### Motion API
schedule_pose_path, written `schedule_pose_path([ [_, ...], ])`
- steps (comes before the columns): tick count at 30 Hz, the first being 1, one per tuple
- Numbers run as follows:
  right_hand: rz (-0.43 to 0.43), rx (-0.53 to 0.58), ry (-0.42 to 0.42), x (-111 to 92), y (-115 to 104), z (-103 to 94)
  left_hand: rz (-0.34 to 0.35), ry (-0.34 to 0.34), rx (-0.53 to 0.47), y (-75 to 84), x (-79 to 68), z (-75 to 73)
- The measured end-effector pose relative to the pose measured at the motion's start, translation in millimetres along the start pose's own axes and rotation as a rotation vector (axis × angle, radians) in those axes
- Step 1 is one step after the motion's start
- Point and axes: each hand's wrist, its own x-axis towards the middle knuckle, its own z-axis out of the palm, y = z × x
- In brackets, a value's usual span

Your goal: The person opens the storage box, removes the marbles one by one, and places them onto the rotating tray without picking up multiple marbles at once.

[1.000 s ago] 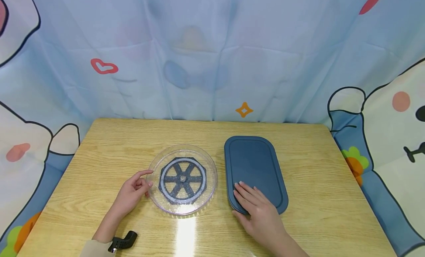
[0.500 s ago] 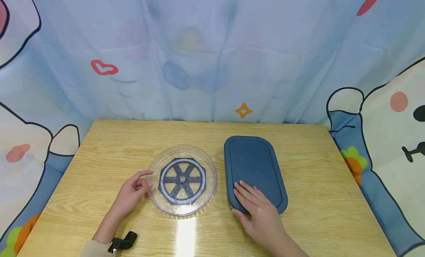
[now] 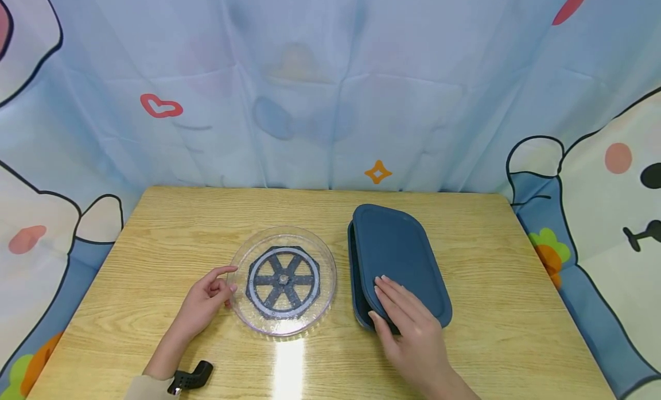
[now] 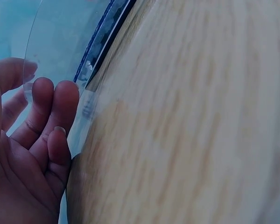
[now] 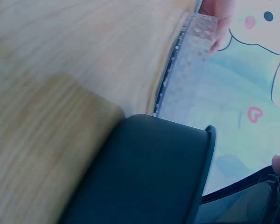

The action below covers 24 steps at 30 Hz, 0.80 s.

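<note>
Head view: at a wooden table (image 3: pixel 181 233), a person's right hand (image 3: pixel 410 331) pinches a blue lid (image 3: pixel 397 251), fingers flat on top, thumb at the raised left edge. The lid sits tilted over a blue box (image 3: pixel 360 313), with a gap along its left side. To the left, well apart from the left sleeve, lies a clear round tray (image 3: pixel 327 274), a dark six-spoked piece (image 3: pixel 283 279) at its middle. The left hand (image 3: pixel 206 294) touches its rim.

Left wrist view: fingers bend beside the tray's edge; in this dim picture I cannot tell whether they pinch it.

Right wrist view: a thumb presses the lid's edge, raised from the box. The step appears to be uncovering the box; next calls for a steady pinch and lifting the far side clear.
</note>
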Motion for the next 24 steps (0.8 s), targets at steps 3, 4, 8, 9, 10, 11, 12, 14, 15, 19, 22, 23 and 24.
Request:
schedule_pose_path([
  [3,0.014,-0.008,0.033,4,-1,-1.5,0.005,-0.001,0.002,-2.4,-0.2,0.0],
  [4,0.020,-0.009,0.040,5,-2,-2.1,0.003,-0.001,0.001,-2.6,-0.3,0.0],
  [8,0.048,-0.008,0.055,9,-5,-4.8,0.000,0.003,-0.002,-1.5,-0.1,0.4],
  [9,0.053,-0.004,0.061,10,-5,-5.5,0.001,0.003,-0.002,-1.1,-0.1,0.5],
  [10,0.056,-0.001,0.067,11,-6,-6.2,-0.001,0.004,-0.001,-0.9,0.0,0.6],
  [11,0.059,0.002,0.074,12,-6,-6.9,-0.001,0.004,-0.001,-0.6,0.0,0.8],
  [12,0.062,0.003,0.079,13,-7,-7.7,0.000,0.004,0.000,-1.3,-0.1,0.9],
  [14,0.070,0.003,0.091,15,-8,-9.7,0.004,0.003,0.003,-2.4,-0.2,1.0],
  [15,0.073,0.001,0.096,16,-7,-10.8,0.004,0.003,0.004,-2.8,-0.3,1.0],
  [19,0.074,-0.009,0.130,21,-5,-16.6,-0.001,0.001,0.003,-1.8,-0.1,0.8],
  [22,0.073,-0.016,0.167,26,-3,-21.7,-0.008,0.004,0.004,-0.9,0.3,0.4],
  [23,0.078,-0.017,0.183,27,-1,-23.5,-0.011,0.006,0.005,-0.8,0.4,0.3],
  [24,0.086,-0.021,0.199,28,0,-25.2,-0.010,0.007,0.009,-1.1,0.5,-0.1],
])
